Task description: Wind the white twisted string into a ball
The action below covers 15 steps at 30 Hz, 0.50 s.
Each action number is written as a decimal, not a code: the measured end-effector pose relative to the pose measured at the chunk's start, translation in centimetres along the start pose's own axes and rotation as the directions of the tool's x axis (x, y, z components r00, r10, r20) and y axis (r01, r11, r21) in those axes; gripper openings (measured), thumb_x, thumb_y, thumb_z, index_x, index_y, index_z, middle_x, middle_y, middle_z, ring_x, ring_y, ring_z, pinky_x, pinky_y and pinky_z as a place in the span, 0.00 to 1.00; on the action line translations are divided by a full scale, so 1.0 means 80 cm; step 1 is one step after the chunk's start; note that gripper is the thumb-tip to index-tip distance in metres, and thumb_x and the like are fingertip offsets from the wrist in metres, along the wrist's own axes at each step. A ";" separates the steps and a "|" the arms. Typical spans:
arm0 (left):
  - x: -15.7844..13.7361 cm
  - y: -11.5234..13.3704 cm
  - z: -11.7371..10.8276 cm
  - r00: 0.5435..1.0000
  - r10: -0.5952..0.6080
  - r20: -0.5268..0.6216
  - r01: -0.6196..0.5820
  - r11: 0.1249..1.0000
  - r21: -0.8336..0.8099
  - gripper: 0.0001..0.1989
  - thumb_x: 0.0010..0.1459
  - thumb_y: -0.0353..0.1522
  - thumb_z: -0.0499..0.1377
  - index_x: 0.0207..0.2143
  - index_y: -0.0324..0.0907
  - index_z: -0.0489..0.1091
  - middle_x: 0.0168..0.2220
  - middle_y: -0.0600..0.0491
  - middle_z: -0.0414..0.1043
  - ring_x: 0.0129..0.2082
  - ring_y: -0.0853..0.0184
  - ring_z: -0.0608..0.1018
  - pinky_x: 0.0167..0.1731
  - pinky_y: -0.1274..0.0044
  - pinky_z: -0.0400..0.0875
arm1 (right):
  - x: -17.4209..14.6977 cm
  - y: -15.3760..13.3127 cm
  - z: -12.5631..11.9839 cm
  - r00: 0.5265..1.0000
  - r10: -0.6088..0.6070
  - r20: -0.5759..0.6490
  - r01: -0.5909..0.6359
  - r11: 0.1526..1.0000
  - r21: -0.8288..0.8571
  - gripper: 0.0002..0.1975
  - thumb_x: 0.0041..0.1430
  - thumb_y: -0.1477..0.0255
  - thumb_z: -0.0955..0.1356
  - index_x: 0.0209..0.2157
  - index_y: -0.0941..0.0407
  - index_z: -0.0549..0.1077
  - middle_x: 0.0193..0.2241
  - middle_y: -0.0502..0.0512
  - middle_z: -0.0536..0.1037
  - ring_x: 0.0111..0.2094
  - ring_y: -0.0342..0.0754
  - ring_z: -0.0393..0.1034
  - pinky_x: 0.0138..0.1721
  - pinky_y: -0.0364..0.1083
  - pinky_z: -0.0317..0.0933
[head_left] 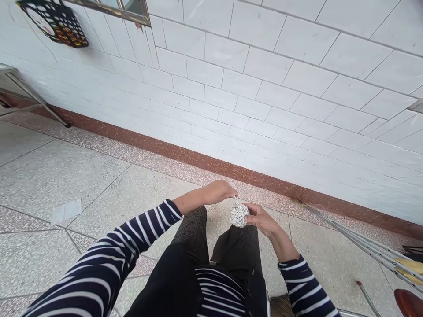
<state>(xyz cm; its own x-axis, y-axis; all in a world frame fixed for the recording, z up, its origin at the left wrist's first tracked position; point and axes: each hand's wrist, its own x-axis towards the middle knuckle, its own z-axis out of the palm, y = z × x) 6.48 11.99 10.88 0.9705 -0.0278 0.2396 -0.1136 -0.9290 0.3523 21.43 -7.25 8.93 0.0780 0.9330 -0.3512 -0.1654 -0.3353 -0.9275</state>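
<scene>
A round ball of white cord (238, 215) is held above my knees, with my right hand (259, 219) closed on its right side, thumb in front. My left hand (218, 192) is up and to the left of the ball, its fingers pinched on a strand of white cord (236, 200). That strand runs taut from the pinch down to the top of the ball. The left fingertips are partly turned from view.
A white tiled wall (224, 88) with a red-brown base stands ahead. Metal crutches (357, 237) lean at the right. A metal-framed table (33, 92) stands at far left. A pale paper scrap (66, 211) lies on the floor. A patterned bag (56, 24) hangs upper left.
</scene>
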 end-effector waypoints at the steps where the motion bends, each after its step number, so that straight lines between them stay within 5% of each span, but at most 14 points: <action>1: 0.000 -0.001 0.002 0.999 -0.037 0.031 0.039 0.998 -0.058 0.12 0.67 0.34 0.51 0.37 0.46 0.74 0.26 0.55 0.74 0.28 0.68 0.73 0.31 0.79 0.61 | -0.003 0.001 0.002 1.000 -0.010 0.003 0.010 0.999 0.036 0.27 0.40 0.67 0.77 0.47 0.53 0.77 0.39 0.54 0.79 0.40 0.53 0.72 0.39 0.51 0.68; 5: -0.002 -0.008 0.014 0.980 -0.168 0.107 0.189 0.955 -0.228 0.13 0.64 0.31 0.51 0.46 0.46 0.73 0.28 0.55 0.74 0.28 0.68 0.73 0.29 0.80 0.59 | -0.014 0.000 0.013 0.998 -0.064 0.003 0.063 0.987 0.146 0.33 0.39 0.67 0.78 0.51 0.49 0.74 0.47 0.54 0.76 0.46 0.54 0.70 0.40 0.48 0.67; 15: -0.005 -0.027 0.039 0.969 -0.214 0.120 0.245 0.802 -0.545 0.16 0.67 0.35 0.46 0.46 0.41 0.71 0.30 0.53 0.74 0.29 0.69 0.74 0.32 0.80 0.63 | -0.026 -0.019 0.038 0.980 -0.200 -0.019 0.197 0.936 0.292 0.41 0.44 0.67 0.78 0.60 0.46 0.65 0.60 0.54 0.67 0.57 0.56 0.62 0.54 0.50 0.59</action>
<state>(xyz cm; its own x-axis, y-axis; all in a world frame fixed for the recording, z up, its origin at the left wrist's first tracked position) 7.00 12.82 7.20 0.9907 0.1274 0.0480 0.0303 -0.5504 0.8343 18.56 -8.29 11.50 0.1283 0.9786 -0.1606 -0.4264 -0.0918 -0.8998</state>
